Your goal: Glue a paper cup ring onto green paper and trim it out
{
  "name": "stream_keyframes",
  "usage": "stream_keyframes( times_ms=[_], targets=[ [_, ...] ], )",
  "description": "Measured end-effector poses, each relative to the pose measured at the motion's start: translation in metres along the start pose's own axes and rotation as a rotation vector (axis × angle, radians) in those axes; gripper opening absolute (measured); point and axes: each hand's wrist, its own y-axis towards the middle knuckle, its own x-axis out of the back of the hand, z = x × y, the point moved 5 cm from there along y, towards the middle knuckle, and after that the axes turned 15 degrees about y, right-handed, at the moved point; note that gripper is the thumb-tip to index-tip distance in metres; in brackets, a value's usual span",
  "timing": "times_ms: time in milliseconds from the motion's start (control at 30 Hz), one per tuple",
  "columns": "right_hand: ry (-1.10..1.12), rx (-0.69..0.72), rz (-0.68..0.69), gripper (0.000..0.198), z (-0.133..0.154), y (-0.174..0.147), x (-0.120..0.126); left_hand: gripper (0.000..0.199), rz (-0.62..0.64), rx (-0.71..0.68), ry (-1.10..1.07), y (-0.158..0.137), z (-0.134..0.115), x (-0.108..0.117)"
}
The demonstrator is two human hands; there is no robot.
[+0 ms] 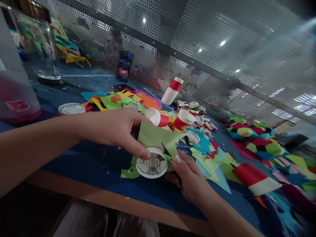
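My left hand (125, 131) pinches a sheet of light green paper (155, 133) together with a round white cup base (151, 166). Its thumb presses on the disc, which bears a black drawing with a grid centre and fanned ends. From the right, my right hand (186, 171) is closed on a pair of scissors (166, 149). The dark blade shows against the green paper just above the disc's edge; the handles are hidden in the fingers. Green scraps (129, 172) lie under and beside the disc on the blue table.
Coloured paper scraps (140, 98), red-and-white paper cups (182, 120) and a cup stack (172, 91) lie beyond my hands. A glass jar (44, 49) and translucent container (17, 85) stand left. Patchwork paper shapes (264, 146) and a tipped cup (255, 179) lie right. Perforated metal panels (197, 62) rise behind.
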Motion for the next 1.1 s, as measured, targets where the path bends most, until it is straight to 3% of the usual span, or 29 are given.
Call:
stream_keyframes(
  times_ms=[200,400,733,833,967,1033,1100],
  targets=[
    [0.012,-0.031,0.015,0.047,-0.002,-0.001,0.002,0.043,-0.016,0.033,-0.133,0.001,0.002,0.0],
    [0.013,-0.039,0.01,0.048,0.0,-0.001,0.004,0.041,0.009,0.0,-0.166,0.002,0.003,0.0],
    [0.094,-0.02,-0.058,0.05,-0.004,0.0,0.008,0.032,-0.069,-0.042,-0.151,0.003,0.0,0.005],
    [0.15,0.008,-0.067,0.05,-0.004,0.002,0.01,0.029,-0.026,-0.019,-0.135,0.002,-0.003,0.001],
    [0.213,0.008,-0.125,0.051,-0.005,0.004,0.012,0.023,0.015,0.093,0.045,0.002,0.001,-0.004],
    [0.242,0.001,-0.149,0.053,-0.005,0.004,0.012,0.022,-0.001,0.119,0.08,0.003,0.006,-0.004],
    [0.265,-0.01,-0.167,0.055,-0.004,0.004,0.011,0.021,-0.126,0.124,0.106,0.005,0.009,0.0]
  ],
)
